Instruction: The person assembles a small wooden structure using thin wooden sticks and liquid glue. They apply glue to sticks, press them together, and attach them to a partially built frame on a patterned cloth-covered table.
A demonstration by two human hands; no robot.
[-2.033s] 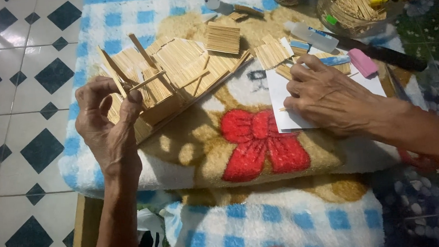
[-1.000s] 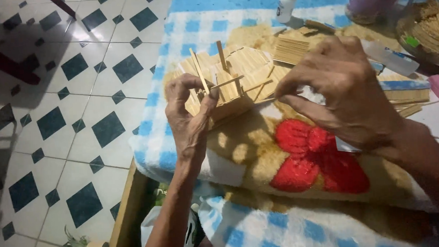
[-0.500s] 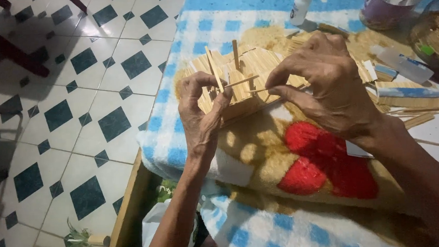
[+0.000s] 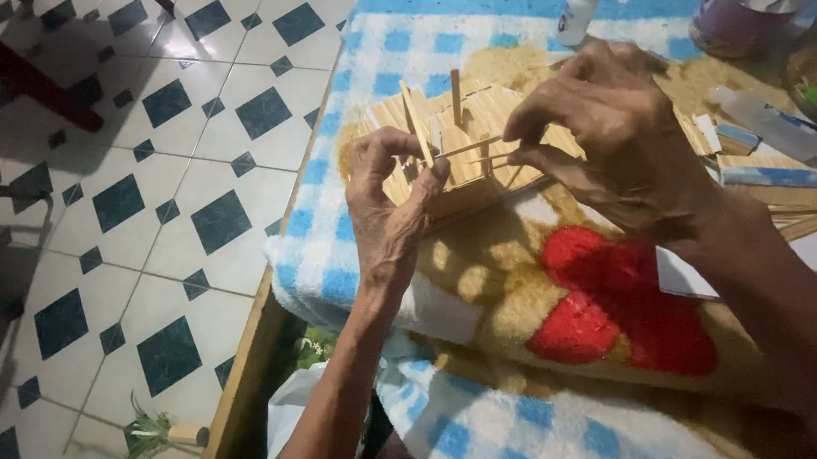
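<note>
A small model house of thin wooden sticks (image 4: pixel 465 154) stands on a blue-and-white checked towel (image 4: pixel 473 34) with a bear and red bow print. My left hand (image 4: pixel 391 203) grips the model's near left corner, thumb pressed on its frame. My right hand (image 4: pixel 611 133) reaches over from the right, its fingertips pinching a thin stick at the model's front. Upright sticks poke out of the model's top.
A white glue bottle (image 4: pixel 581 9) stands at the towel's far edge. A clear tube (image 4: pixel 771 122), stacked stick panels (image 4: pixel 778 186) and a plastic jar (image 4: pixel 748 8) lie at the right. The table edge (image 4: pixel 241 393) drops to tiled floor (image 4: pixel 149 177) on the left.
My right hand left the paper at the right and came over to the stick model, fingers now pinching a stick. My left hand keeps hold; the view shifted left.
</note>
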